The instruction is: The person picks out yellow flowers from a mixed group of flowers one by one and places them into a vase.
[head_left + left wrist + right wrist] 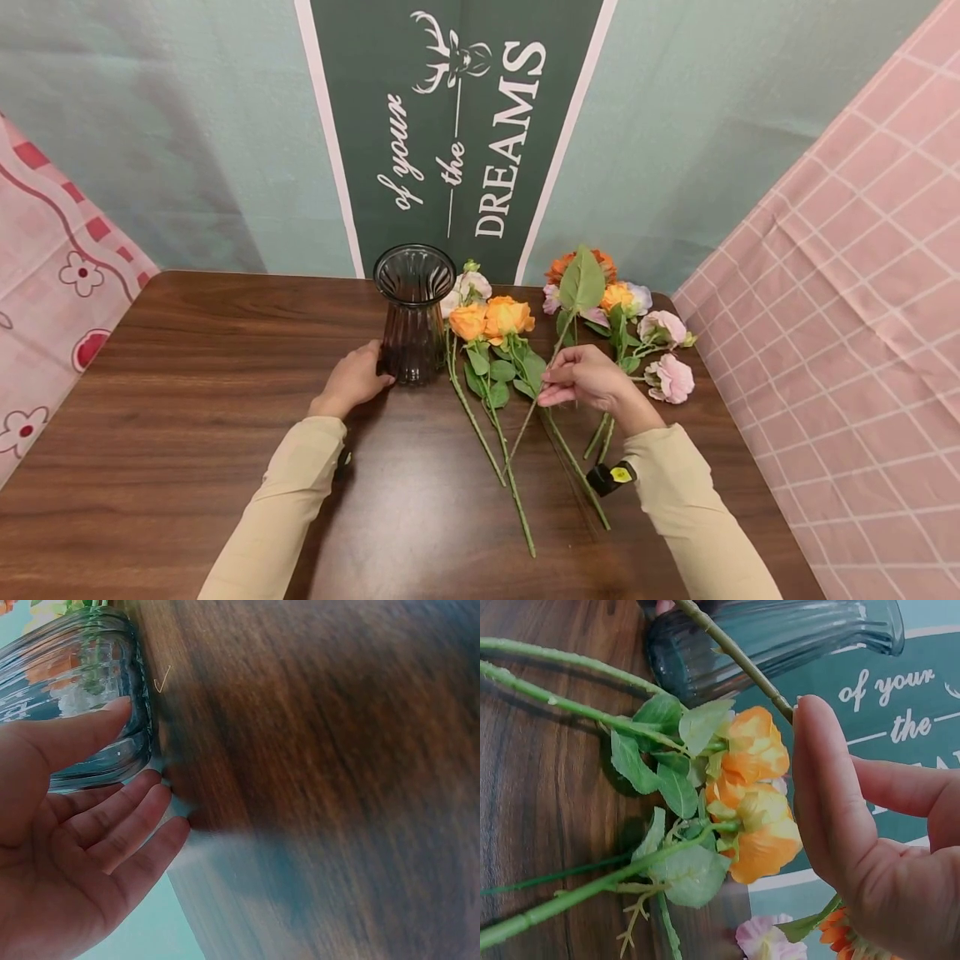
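Observation:
My left hand (354,379) holds the base of a dark, clear ribbed glass vase (415,333) standing upright on the table. In the left wrist view, the thumb (90,735) lies across the vase's near side, with the other fingers along its far side. My right hand (585,381) pinches a thin brownish-green flower stem (525,425) that slants over the lying flowers. A broad green leaf (582,282) rises at its upper end, with an orange-red flower (602,263) partly hidden behind. Close left of this hand lie two orange roses (507,318) with leafy stems.
Pink flowers (670,379) and a yellow-orange bloom (617,297) lie right of the right hand. A pale flower (474,286) is beside the vase. Behind the brown wooden table (187,433) hangs a printed cloth (457,167); a pink checked cloth (855,250) borders the right side.

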Action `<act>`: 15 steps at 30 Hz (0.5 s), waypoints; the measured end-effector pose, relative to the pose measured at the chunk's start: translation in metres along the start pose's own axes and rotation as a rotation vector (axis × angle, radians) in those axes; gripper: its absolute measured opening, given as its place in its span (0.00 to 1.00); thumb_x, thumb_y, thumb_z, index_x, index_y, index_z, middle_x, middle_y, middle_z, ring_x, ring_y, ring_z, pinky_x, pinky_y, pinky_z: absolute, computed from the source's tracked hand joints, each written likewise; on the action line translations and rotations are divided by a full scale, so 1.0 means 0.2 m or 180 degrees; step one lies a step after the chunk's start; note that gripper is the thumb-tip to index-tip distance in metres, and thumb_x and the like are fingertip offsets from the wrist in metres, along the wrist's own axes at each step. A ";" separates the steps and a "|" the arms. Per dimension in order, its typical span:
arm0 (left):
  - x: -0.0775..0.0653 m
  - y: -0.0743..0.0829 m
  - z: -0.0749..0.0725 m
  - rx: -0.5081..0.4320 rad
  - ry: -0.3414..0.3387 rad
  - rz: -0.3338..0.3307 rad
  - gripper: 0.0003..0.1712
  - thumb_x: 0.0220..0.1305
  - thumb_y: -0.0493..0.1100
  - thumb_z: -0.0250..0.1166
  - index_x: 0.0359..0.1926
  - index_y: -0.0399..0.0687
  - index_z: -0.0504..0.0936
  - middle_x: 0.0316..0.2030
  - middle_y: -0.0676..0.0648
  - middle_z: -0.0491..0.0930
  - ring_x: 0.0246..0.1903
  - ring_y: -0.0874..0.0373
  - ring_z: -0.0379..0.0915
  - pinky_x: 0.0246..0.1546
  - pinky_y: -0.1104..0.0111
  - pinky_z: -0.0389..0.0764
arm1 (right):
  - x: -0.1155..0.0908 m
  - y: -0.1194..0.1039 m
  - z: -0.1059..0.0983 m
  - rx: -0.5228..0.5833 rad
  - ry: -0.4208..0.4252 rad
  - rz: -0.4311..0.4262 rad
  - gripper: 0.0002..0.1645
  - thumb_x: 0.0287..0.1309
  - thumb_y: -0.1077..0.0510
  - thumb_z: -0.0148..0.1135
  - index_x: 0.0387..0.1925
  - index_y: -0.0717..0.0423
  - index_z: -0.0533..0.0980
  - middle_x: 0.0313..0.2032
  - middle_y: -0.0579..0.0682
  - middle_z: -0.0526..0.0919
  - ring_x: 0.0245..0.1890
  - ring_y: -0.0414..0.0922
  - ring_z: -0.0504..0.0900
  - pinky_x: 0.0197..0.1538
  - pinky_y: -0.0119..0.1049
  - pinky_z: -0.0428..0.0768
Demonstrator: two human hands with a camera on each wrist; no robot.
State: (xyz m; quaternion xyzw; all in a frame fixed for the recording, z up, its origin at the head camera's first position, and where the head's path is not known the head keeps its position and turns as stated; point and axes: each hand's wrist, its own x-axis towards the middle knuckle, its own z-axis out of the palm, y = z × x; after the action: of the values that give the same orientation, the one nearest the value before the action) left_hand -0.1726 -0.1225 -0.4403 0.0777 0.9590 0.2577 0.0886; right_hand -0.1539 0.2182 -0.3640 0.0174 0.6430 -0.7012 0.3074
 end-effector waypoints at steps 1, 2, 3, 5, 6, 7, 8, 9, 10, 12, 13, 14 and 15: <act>0.00 0.00 0.00 -0.0005 -0.0003 -0.0002 0.35 0.57 0.42 0.64 0.59 0.25 0.62 0.52 0.29 0.70 0.49 0.35 0.68 0.47 0.49 0.68 | 0.00 0.00 0.00 0.0023 -0.0013 -0.0011 0.08 0.58 0.77 0.43 0.25 0.70 0.65 0.23 0.61 0.77 0.23 0.51 0.83 0.34 0.40 0.79; 0.00 0.00 0.00 -0.0008 -0.0005 -0.0001 0.35 0.57 0.42 0.64 0.59 0.25 0.61 0.52 0.29 0.70 0.50 0.35 0.68 0.48 0.49 0.68 | 0.00 0.00 0.01 0.0037 -0.0026 -0.0020 0.08 0.58 0.77 0.43 0.25 0.70 0.65 0.24 0.61 0.78 0.24 0.51 0.83 0.34 0.40 0.79; 0.00 0.00 0.00 -0.0011 -0.0009 -0.0001 0.35 0.57 0.42 0.64 0.59 0.25 0.61 0.52 0.29 0.70 0.50 0.35 0.68 0.48 0.49 0.68 | 0.00 0.00 0.01 0.0055 -0.0035 -0.0023 0.08 0.58 0.78 0.43 0.25 0.70 0.65 0.24 0.61 0.78 0.24 0.51 0.83 0.34 0.40 0.79; 0.00 0.00 0.00 -0.0017 -0.0010 0.0004 0.35 0.57 0.42 0.64 0.59 0.25 0.61 0.52 0.28 0.70 0.50 0.36 0.68 0.48 0.49 0.68 | 0.00 -0.01 0.02 0.0074 -0.0018 -0.0005 0.09 0.57 0.78 0.43 0.25 0.70 0.65 0.24 0.61 0.78 0.24 0.52 0.83 0.34 0.40 0.79; 0.00 0.00 0.00 -0.0015 -0.0009 0.0009 0.35 0.57 0.42 0.64 0.59 0.25 0.61 0.52 0.28 0.70 0.50 0.36 0.68 0.48 0.49 0.68 | 0.00 -0.01 0.03 0.0076 -0.0027 0.0001 0.08 0.57 0.78 0.43 0.25 0.70 0.65 0.24 0.61 0.78 0.24 0.52 0.83 0.35 0.41 0.79; 0.00 0.00 0.00 -0.0016 -0.0009 0.0007 0.35 0.57 0.42 0.64 0.59 0.25 0.61 0.52 0.28 0.70 0.50 0.36 0.68 0.48 0.49 0.68 | 0.00 -0.01 0.03 0.0077 -0.0035 0.0008 0.08 0.57 0.78 0.42 0.25 0.70 0.65 0.24 0.61 0.77 0.25 0.52 0.83 0.35 0.41 0.79; 0.00 0.00 0.00 -0.0020 -0.0007 0.0003 0.35 0.57 0.42 0.64 0.59 0.25 0.62 0.52 0.28 0.70 0.50 0.36 0.68 0.48 0.49 0.68 | 0.00 -0.02 0.04 0.0088 -0.0025 0.0023 0.08 0.57 0.78 0.42 0.26 0.70 0.65 0.24 0.61 0.77 0.25 0.52 0.83 0.35 0.41 0.79; 0.00 0.00 0.00 -0.0022 -0.0004 -0.0001 0.35 0.57 0.42 0.64 0.59 0.25 0.62 0.51 0.29 0.70 0.50 0.36 0.68 0.48 0.49 0.68 | 0.00 -0.02 0.04 0.0102 -0.0014 0.0037 0.08 0.58 0.78 0.42 0.26 0.70 0.65 0.24 0.61 0.78 0.25 0.52 0.83 0.36 0.41 0.79; 0.00 0.00 0.00 -0.0022 -0.0007 -0.0002 0.35 0.57 0.42 0.64 0.59 0.25 0.62 0.52 0.29 0.70 0.50 0.36 0.68 0.48 0.49 0.68 | 0.00 -0.02 0.04 0.0109 -0.0003 0.0052 0.07 0.58 0.78 0.42 0.26 0.71 0.65 0.24 0.61 0.78 0.25 0.52 0.83 0.36 0.41 0.79; 0.00 0.00 0.00 -0.0021 -0.0013 -0.0003 0.35 0.57 0.42 0.64 0.59 0.26 0.61 0.52 0.29 0.70 0.50 0.36 0.68 0.47 0.49 0.68 | 0.00 -0.03 0.05 0.0140 -0.0010 0.0066 0.07 0.58 0.78 0.42 0.27 0.71 0.65 0.24 0.61 0.78 0.25 0.52 0.83 0.36 0.41 0.79; 0.00 0.00 0.00 -0.0021 -0.0017 -0.0005 0.35 0.57 0.42 0.64 0.59 0.26 0.61 0.52 0.29 0.70 0.50 0.36 0.68 0.47 0.49 0.68 | 0.00 -0.03 0.05 0.0166 -0.0008 0.0074 0.06 0.58 0.78 0.42 0.27 0.71 0.65 0.24 0.61 0.78 0.25 0.52 0.83 0.36 0.41 0.79; 0.00 0.00 0.00 -0.0019 -0.0022 0.0000 0.35 0.57 0.42 0.64 0.59 0.26 0.61 0.52 0.28 0.70 0.49 0.35 0.68 0.47 0.49 0.68 | 0.00 -0.03 0.05 0.0182 -0.0004 0.0083 0.07 0.58 0.78 0.43 0.27 0.71 0.65 0.24 0.61 0.78 0.25 0.52 0.83 0.36 0.40 0.79; 0.00 0.00 0.00 -0.0020 -0.0027 0.0002 0.35 0.57 0.42 0.64 0.60 0.25 0.61 0.52 0.28 0.69 0.49 0.35 0.68 0.47 0.49 0.68 | 0.00 -0.03 0.05 0.0195 -0.0017 0.0083 0.07 0.58 0.78 0.43 0.27 0.71 0.66 0.24 0.61 0.78 0.25 0.51 0.83 0.36 0.40 0.79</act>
State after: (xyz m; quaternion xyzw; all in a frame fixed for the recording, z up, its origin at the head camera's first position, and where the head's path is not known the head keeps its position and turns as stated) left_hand -0.1727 -0.1234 -0.4400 0.0788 0.9578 0.2603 0.0929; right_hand -0.1536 0.2081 -0.3570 0.0332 0.6202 -0.7166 0.3175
